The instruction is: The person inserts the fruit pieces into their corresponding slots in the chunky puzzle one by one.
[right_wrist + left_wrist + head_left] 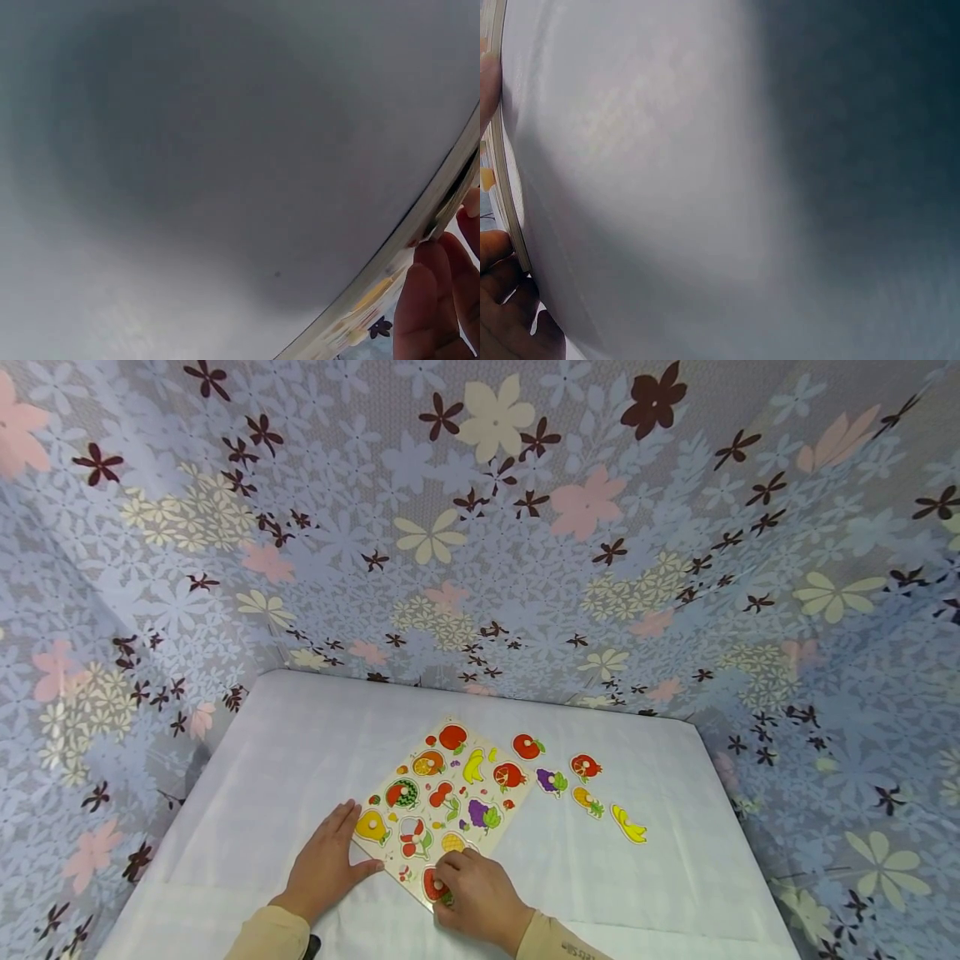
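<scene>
A wooden fruit puzzle board (467,837) lies at an angle on the table. My left hand (322,864) rests at its left corner, fingers along one edge and thumb against the near edge; the left wrist view shows fingertips (499,255) touching the board's side. At the near corner my right hand (480,893) pinches a red-and-green fruit piece (432,883) over its spot. In the right wrist view that piece tilts, leaving a dark gap above the board; the fingers partly hide it. A pear piece (371,827) and a watermelon piece (402,793) sit in the board.
Loose pieces lie right of the board: a red apple or tomato (527,746), grapes (552,781), a pomegranate (585,767), a pineapple (588,802) and bananas (628,824). The white-covered table (262,760) meets flowered cloth walls (450,568) at the back and sides.
</scene>
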`<state>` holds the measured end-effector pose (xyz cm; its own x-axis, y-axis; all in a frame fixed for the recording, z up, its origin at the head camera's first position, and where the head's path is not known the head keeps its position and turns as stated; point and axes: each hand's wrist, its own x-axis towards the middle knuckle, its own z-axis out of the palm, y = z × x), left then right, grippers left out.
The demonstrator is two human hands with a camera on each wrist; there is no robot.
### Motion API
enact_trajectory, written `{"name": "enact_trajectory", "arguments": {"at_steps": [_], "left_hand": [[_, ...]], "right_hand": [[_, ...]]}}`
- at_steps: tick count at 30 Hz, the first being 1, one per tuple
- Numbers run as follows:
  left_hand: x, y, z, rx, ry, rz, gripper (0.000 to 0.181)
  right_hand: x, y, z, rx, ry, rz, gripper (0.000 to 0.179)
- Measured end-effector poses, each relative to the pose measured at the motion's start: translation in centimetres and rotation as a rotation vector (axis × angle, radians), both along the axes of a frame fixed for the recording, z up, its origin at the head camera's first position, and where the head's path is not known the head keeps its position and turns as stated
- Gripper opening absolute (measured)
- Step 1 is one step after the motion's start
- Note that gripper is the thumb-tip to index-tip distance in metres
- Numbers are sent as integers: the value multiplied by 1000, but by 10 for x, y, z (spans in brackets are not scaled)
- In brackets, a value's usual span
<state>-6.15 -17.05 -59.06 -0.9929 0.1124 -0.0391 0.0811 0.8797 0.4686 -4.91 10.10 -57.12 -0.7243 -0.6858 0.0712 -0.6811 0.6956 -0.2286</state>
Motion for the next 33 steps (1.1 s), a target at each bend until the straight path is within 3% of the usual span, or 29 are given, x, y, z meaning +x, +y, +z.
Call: {"name": "enact_trajectory", "arguments": {"at_steps": [17,33], "left_hand": [[-1,1,0,4,-4,2,105],[2,2,2,11,-20,11,104]], "right_hand": [[1,3,-5,-82,7,-16,26],[-1,16,-1,-113,-78,-98,24]]}}
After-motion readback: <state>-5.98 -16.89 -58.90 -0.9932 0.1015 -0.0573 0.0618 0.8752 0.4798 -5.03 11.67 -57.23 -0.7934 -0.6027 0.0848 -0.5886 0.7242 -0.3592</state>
